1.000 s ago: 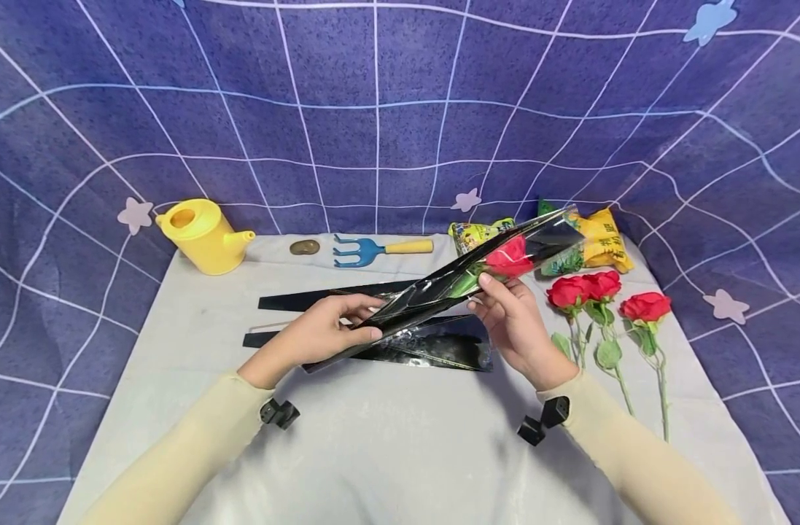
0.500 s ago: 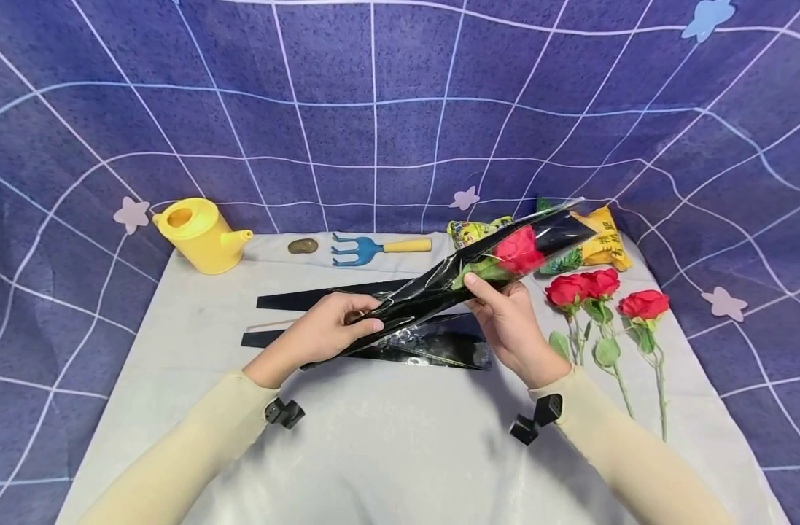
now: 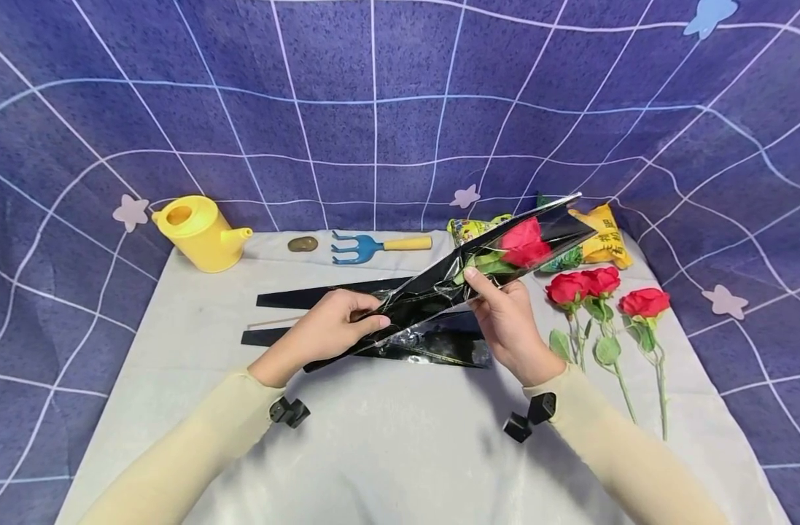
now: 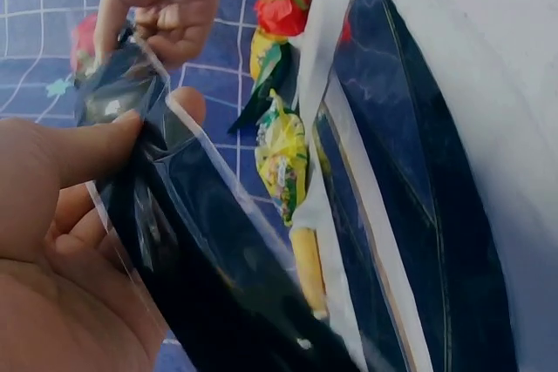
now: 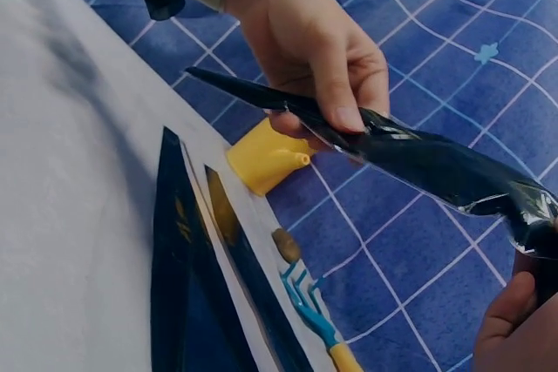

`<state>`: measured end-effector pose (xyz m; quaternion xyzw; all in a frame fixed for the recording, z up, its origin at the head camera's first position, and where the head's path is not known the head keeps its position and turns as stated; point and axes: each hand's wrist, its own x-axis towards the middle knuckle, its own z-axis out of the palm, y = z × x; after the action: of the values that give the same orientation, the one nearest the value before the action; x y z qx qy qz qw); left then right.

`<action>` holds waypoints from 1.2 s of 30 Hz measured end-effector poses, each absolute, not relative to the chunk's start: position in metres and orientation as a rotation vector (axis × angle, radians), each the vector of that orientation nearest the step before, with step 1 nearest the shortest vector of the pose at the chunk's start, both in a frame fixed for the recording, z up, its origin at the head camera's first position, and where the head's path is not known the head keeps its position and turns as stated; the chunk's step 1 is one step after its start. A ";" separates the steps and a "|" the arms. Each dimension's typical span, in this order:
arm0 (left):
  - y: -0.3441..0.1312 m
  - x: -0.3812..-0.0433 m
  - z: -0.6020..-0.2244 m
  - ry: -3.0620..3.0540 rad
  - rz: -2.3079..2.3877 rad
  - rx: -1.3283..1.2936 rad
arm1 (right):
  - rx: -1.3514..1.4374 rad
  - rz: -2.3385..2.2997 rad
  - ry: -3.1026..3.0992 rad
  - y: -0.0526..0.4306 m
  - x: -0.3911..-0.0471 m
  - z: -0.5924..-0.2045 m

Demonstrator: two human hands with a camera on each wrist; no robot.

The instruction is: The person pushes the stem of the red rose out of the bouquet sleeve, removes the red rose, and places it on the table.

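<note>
A black-and-clear plastic flower sleeve (image 3: pixel 416 295) is held slantwise above the table, with a red artificial rose (image 3: pixel 526 242) inside its wide upper end. My left hand (image 3: pixel 334 328) grips the narrow lower part, thumb on top. My right hand (image 3: pixel 510 328) pinches the sleeve just below the bloom, its thumb lying over the green leaves. In the left wrist view the film (image 4: pixel 209 241) runs between thumb and fingers of the left hand (image 4: pixel 52 215). The right wrist view shows the sleeve's pointed tail (image 5: pixel 235 86) sticking out past the left hand (image 5: pixel 305 50). Most of the stem is hidden.
Two more black sleeves (image 3: pixel 439 351) lie flat beneath the hands, beside a thin brown stick (image 3: pixel 271 324). Loose red roses (image 3: pixel 645 304) lie at right. Along the back stand a yellow watering can (image 3: pixel 206 233), a stone (image 3: pixel 303 244), a hand rake (image 3: pixel 367 248) and printed bags (image 3: pixel 606 237).
The rose has shifted slightly up and right with the sleeve's wide end and shows more clearly. My right hand has slid a little left along the sleeve; my left hand stays nearly in place.
</note>
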<state>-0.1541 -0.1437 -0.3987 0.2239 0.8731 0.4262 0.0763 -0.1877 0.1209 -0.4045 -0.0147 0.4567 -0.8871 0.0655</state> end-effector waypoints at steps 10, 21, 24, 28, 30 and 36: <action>-0.136 -0.155 -0.399 2.713 1.218 0.713 | -0.109 -2.646 1.548 0.106 -0.180 -0.410; -0.125 -0.157 -0.388 2.777 1.149 0.800 | -0.059 -2.547 1.581 0.096 -0.169 -0.419; -0.126 -0.157 -0.387 2.780 1.124 0.805 | -0.042 -2.558 1.550 0.097 -0.168 -0.418; -0.130 -0.157 -0.389 2.738 1.133 0.776 | -0.012 -2.571 1.533 0.100 -0.168 -0.416; -0.134 -0.156 -0.390 2.726 1.140 0.750 | -0.004 -2.591 1.519 0.103 -0.171 -0.415; -0.152 -0.157 -0.393 2.698 1.113 0.681 | 0.005 -2.571 1.469 0.120 -0.183 -0.411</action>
<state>-0.1566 -0.1516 -0.3927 0.2268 0.8978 0.3705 0.0723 -0.1829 0.1199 -0.4114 0.0018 0.4941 -0.8647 0.0901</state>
